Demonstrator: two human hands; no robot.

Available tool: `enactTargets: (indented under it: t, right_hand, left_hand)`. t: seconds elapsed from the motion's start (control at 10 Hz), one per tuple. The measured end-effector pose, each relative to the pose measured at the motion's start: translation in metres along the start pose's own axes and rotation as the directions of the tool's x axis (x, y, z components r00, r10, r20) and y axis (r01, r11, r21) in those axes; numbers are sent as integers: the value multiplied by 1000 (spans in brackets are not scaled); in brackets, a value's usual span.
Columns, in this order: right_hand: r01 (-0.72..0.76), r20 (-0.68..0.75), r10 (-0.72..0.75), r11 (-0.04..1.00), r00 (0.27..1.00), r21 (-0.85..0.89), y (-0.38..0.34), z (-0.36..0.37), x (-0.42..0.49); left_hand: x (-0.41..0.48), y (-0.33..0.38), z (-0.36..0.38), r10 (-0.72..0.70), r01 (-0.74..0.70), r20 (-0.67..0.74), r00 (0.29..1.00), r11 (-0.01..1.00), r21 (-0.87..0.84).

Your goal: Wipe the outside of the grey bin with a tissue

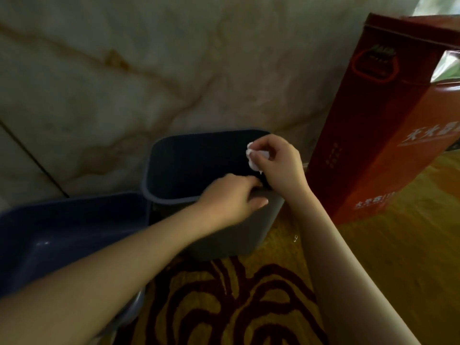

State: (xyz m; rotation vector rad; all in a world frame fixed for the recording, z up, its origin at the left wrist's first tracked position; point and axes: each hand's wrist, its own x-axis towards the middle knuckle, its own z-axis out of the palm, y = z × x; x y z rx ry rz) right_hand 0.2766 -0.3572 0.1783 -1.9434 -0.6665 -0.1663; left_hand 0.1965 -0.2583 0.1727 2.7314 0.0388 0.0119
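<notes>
The grey bin stands on the carpet against the marble wall, its dark inside open to the camera. My left hand grips its near right rim, fingers over the edge and thumb on the outer wall. My right hand hovers over the bin's right rim near the back corner, pinching a crumpled white tissue between thumb and fingers. The tissue sits above the inside of the rim, and I cannot tell whether it touches the bin.
A blue plastic tub sits directly left of the bin, touching it. A tall red carton leans at the right, close to the bin's right side. Yellow carpet with dark red swirls lies in front.
</notes>
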Motion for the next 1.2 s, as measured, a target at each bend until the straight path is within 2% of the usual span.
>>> enactTargets:
  t: [0.1,0.2,0.3,0.4,0.5,0.6,0.7,0.9,1.1,1.2]
  right_hand:
    - [-36,57,40,997,998,-72,6,2,3]
    - [-68,124,84,989,989,-129,4,7,7]
    - [-78,198,120,975,973,-208,-2,19,14]
    - [-70,297,157,956,942,-286,-4,33,20]
    - [-65,399,213,933,892,-353,-2,40,27]
    - [-100,468,294,913,834,-395,-1,42,35]
    - [-160,503,355,907,788,-389,-8,42,38]
    - [-198,515,408,889,754,-413,-29,41,34]
    - [-163,622,554,804,553,-571,-43,49,34]
    - [-101,622,580,769,527,-632,-58,43,41]
  left_hand:
    - [-11,-53,-45,-94,96,-309,946,995,-9]
    - [-21,-121,-83,-427,545,-420,801,811,215]
    - [-24,-149,-84,-724,728,-128,678,685,-25]
    - [-16,-147,-74,-698,663,-45,714,696,-276]
    - [-8,-144,-67,-598,588,-152,787,801,-107]
    - [-15,-140,-64,-582,577,-111,806,813,-80]
    - [-26,-136,-62,-609,601,-63,791,792,-106]
    - [-29,-118,-67,-695,695,27,719,718,-41]
    - [-38,-102,-86,-739,753,175,651,658,-23]
    - [-41,-88,-106,-756,770,186,628,638,-7]
